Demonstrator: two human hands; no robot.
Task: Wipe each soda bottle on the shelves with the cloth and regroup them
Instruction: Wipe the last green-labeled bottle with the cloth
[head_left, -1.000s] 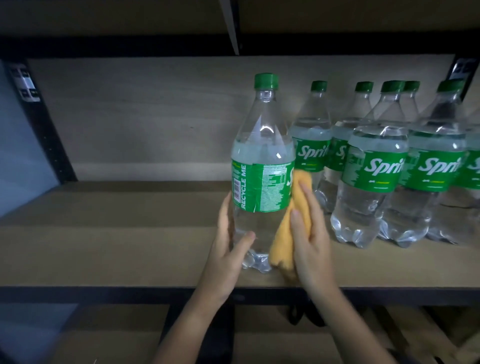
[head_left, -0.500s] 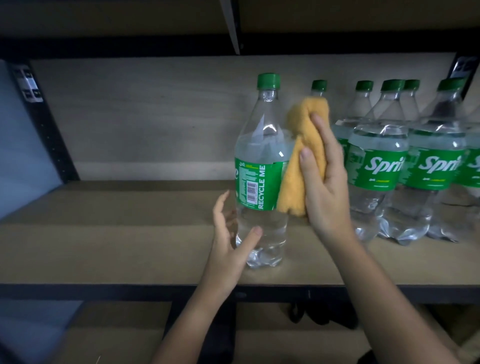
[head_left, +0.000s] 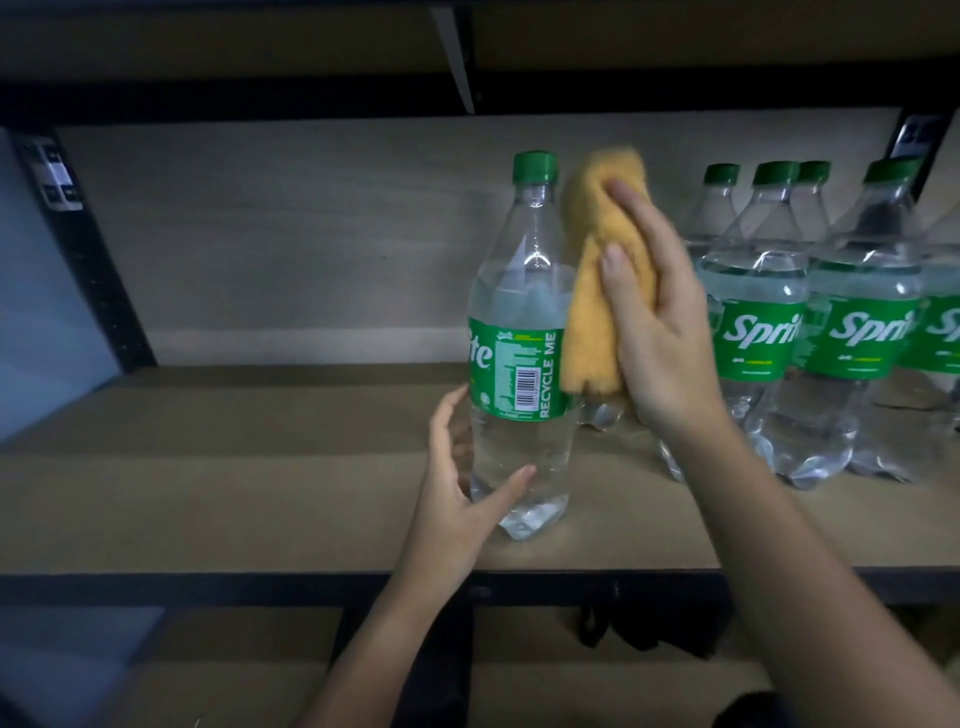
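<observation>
Centre shelf (head_left: 218, 499): Sprite bottle (head_left: 522, 364), label "RECYCLE ME". Left hand (head_left: 457, 499) cupping its base at 7 o'clock; right hand (head_left: 660, 312) gripping orange cloth (head_left: 597, 291) at 2 o'clock, higher than before. More Sprite bottles (head_left: 810, 332) at 3 o'clock.

left hand (head_left: 457, 499) cupped low with thumb out, right hand (head_left: 660, 322) raised, fingers curled
</observation>
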